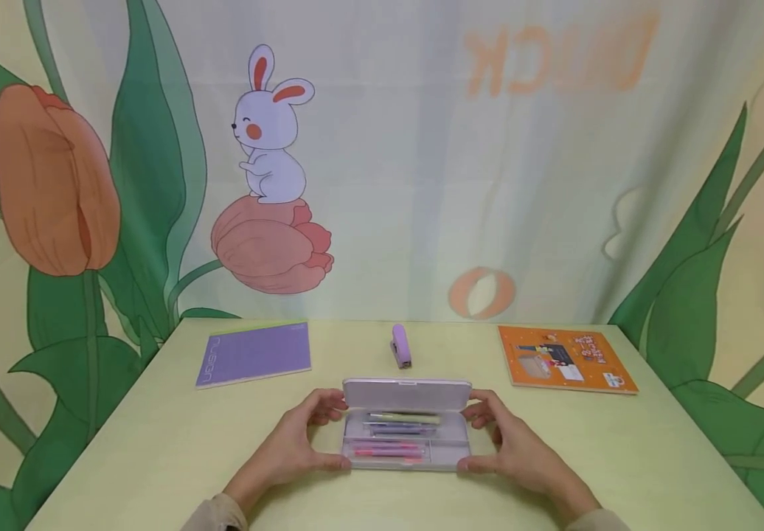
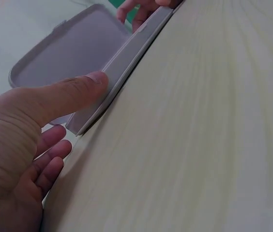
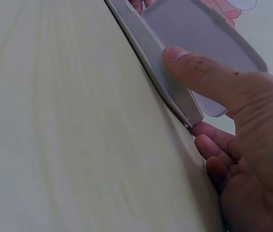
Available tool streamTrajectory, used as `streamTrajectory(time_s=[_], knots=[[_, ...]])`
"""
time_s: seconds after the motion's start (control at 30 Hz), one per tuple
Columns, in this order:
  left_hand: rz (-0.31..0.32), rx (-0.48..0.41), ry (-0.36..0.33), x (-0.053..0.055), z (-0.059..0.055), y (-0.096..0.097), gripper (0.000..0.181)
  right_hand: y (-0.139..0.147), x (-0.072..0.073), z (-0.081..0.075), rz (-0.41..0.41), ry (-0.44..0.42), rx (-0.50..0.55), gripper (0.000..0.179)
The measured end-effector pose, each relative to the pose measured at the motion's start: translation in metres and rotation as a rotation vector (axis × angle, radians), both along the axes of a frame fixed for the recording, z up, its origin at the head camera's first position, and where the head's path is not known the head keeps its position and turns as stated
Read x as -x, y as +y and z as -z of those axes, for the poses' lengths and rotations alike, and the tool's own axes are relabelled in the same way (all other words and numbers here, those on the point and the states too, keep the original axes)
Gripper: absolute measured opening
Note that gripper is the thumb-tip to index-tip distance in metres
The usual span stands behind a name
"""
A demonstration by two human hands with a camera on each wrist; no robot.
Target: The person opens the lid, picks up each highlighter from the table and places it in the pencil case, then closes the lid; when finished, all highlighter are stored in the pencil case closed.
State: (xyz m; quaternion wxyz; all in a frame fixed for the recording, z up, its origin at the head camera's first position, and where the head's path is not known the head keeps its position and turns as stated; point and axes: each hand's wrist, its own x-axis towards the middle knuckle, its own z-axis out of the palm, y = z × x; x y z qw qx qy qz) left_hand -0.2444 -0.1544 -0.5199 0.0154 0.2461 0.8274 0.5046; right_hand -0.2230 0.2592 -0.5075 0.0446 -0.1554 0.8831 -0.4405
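A pale pencil case lies with its lid raised at the front middle of the table. Several pens sit in its rear compartment, and pinkish ones in the front left one. My left hand holds the case's left end, thumb at the front corner and fingers curled toward the back. At the right end my right hand grips it the same way. Each wrist view shows a thumb pressed on the front wall of the case.
Behind the case stands a lilac stapler. A purple notebook is at the back left, on top of something with a green edge. An orange book lies at the back right. A printed curtain hangs behind the table.
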Motion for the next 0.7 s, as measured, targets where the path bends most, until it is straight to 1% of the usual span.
streamTrajectory(time_s=[0.1, 0.27, 0.33, 0.47, 0.57, 0.63, 0.7], knots=[[-0.001, 0.002, 0.022, 0.0006, -0.0003, -0.0006, 0.091, 0.0006, 0.0008, -0.0015, -0.002, 0.006, 0.000, 0.094], [0.024, -0.003, 0.050, -0.0003, 0.0000, -0.0017, 0.079, 0.0028, -0.0004, -0.0009, -0.064, 0.029, 0.010, 0.081], [0.033, -0.007, 0.050, -0.0006, -0.0008, -0.0017, 0.075, 0.0037, -0.0011, -0.0014, -0.082, 0.026, 0.020, 0.077], [0.029, -0.004, 0.034, -0.0016, -0.0018, -0.0027, 0.069, 0.0036, -0.0025, -0.0026, -0.092, -0.016, 0.031, 0.058], [0.028, -0.011, 0.021, -0.0031, -0.0021, -0.0030, 0.055, 0.0025, -0.0027, -0.0026, -0.080, -0.036, 0.030, 0.042], [0.022, -0.012, 0.017, -0.0040, -0.0022, -0.0025, 0.047, 0.0020, -0.0025, -0.0024, -0.066, -0.037, 0.023, 0.040], [0.016, -0.008, 0.016, -0.0048, -0.0025, -0.0017, 0.046, 0.0021, -0.0021, -0.0021, -0.057, -0.030, 0.011, 0.045]])
